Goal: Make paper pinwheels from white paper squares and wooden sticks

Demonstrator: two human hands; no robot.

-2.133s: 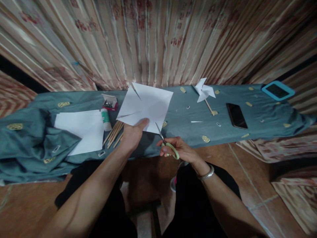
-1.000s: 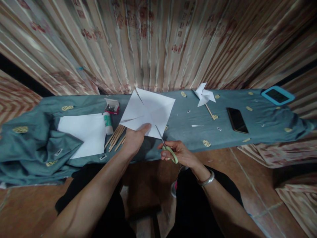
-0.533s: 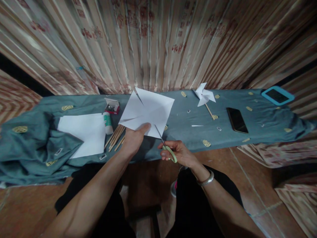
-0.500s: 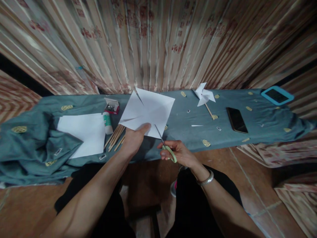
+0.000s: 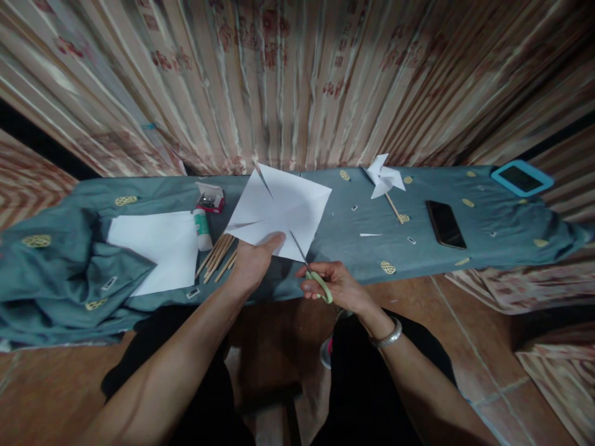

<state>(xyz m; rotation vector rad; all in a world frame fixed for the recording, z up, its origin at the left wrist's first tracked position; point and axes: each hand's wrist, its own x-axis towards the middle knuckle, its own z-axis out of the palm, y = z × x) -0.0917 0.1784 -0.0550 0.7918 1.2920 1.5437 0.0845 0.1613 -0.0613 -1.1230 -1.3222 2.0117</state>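
Note:
My left hand (image 5: 255,263) pinches the near edge of a square white sheet of paper (image 5: 292,204), its thumb lying on top. Slits run inward from the sheet's far corner and its left corner. My right hand (image 5: 332,285) has its fingers in the pale green handles of a pair of scissors (image 5: 320,285). The scissor blades are at the sheet's near corner, one blade showing over the paper; the other is hidden. Just left of my left hand lie several thin wooden sticks (image 5: 217,257).
On the cloth-covered table (image 5: 334,235) lie a paper stack (image 5: 162,248), a glue stick (image 5: 202,229), a small red box of metal pins (image 5: 211,199), a paper pinwheel (image 5: 385,176) on a stick, a paper sliver (image 5: 370,235), a phone (image 5: 445,224) and a blue-framed tablet (image 5: 521,178). A curtain (image 5: 279,93) hangs behind.
The sheet has shifted slightly to the right with my left hand, and its far slit gapes a little wider. The scissors have barely moved at the near corner.

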